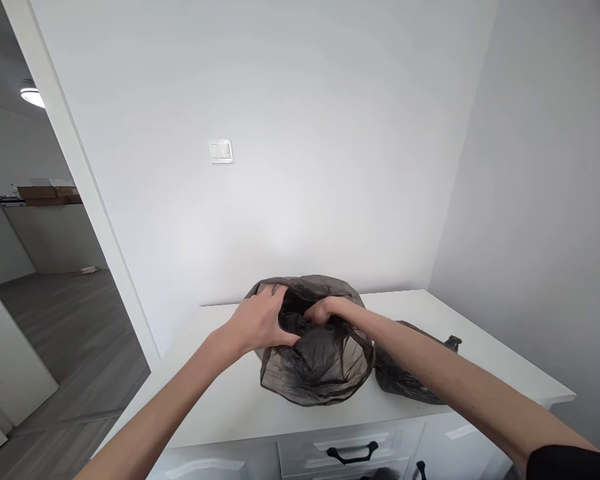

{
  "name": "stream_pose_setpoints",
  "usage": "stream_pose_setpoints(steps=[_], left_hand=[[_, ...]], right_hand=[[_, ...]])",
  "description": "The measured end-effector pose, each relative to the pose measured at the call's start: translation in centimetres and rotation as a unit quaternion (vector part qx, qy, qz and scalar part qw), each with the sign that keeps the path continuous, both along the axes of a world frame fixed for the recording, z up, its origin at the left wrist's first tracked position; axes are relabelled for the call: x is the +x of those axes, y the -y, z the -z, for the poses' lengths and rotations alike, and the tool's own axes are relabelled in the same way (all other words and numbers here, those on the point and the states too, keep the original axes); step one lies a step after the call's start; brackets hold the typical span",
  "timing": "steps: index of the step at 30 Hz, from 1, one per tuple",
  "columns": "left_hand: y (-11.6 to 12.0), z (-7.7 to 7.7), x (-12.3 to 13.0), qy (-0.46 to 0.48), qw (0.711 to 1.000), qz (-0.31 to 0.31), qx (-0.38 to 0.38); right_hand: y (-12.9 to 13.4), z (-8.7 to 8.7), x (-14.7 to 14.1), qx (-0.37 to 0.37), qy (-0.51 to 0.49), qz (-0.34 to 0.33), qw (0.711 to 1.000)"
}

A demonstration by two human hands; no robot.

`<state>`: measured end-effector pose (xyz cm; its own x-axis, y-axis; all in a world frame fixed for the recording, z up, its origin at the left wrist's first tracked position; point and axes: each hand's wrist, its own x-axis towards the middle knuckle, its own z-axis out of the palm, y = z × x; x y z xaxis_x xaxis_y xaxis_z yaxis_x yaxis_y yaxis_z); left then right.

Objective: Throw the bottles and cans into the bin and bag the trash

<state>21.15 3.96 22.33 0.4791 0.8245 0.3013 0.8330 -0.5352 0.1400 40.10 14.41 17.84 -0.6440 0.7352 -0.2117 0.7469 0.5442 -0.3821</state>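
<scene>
A dark, see-through plastic trash bag (325,373) stands with its mouth spread wide on the white cabinet top. My left hand (260,319) is at the left side of the mouth, its thumb and fingers spread apart against the plastic. Reaching in from the right, my right hand (323,311) is inside the mouth with its fingers curled. Its fingertips are partly hidden, beside a bunched dark plastic lump (296,324) in the bag. Under my right forearm lies a second dark plastic bag (405,377), its top tied in a knot (453,343).
The white cabinet (215,413) stands against the wall and has black handles (353,455) on its front. A light switch (221,151) is on the wall. Through the doorway at left, cardboard boxes (45,194) sit on a counter.
</scene>
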Motion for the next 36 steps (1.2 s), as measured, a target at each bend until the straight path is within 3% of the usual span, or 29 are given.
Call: stream_pose_setpoints(steps=[4,7,9,12,14,16,18,20,23,26,28,30,32,34,36], left_hand=[[-1.6,0.5,-1.2,-0.012,1.000,0.001,-0.012],[-3.9,1.1,-1.6,0.007,0.996,0.040,-0.078],[-5.7,1.8,-1.8,0.043,0.987,0.065,-0.141],[-8.4,3.2,-2.3,0.120,0.967,0.078,-0.211],[-9.7,4.2,-2.9,0.166,0.946,0.067,-0.269],[-10.3,5.4,-3.7,0.206,0.923,0.064,-0.319],[-10.2,6.7,-4.6,0.231,0.908,0.081,-0.341],[-9.6,8.2,-5.2,0.242,0.903,0.111,-0.337],[-8.5,10.7,-5.6,0.234,0.911,0.129,-0.313],[-7.7,13.4,-5.4,0.216,0.935,0.106,-0.260],[-7.1,15.1,-5.6,0.218,0.944,0.094,-0.230],[-6.3,17.0,-6.4,0.234,0.945,0.084,-0.212],[-5.3,19.0,-7.9,0.254,0.948,0.054,-0.183],[-4.2,21.1,-9.8,0.268,0.952,-0.003,-0.149],[-3.3,23.1,-11.4,0.269,0.950,-0.071,-0.142]], right_hand=[[-0.2,-1.4,2.1,-0.040,-0.034,-0.054,0.997],[0.1,-2.7,5.4,-0.074,-0.180,-0.085,0.977],[0.1,-2.5,7.4,-0.064,-0.303,-0.039,0.950],[-0.6,-0.3,9.4,-0.020,-0.403,0.102,0.909],[-1.0,1.7,10.3,-0.064,-0.409,0.157,0.896],[-1.1,3.4,11.1,-0.175,-0.396,0.149,0.889],[-0.6,4.8,11.8,-0.274,-0.381,0.095,0.878],[0.2,5.9,12.3,-0.302,-0.356,0.044,0.883],[1.1,7.9,12.3,-0.252,-0.298,0.018,0.920],[1.3,10.2,11.8,-0.131,-0.239,0.048,0.961],[1.4,10.8,11.9,-0.063,-0.202,0.069,0.975],[2.1,9.9,12.7,-0.030,-0.174,0.075,0.981],[3.7,7.7,13.8,0.023,-0.166,0.093,0.981],[5.8,5.0,14.4,0.126,-0.180,0.132,0.966],[7.9,2.9,14.0,0.192,-0.207,0.109,0.953]])
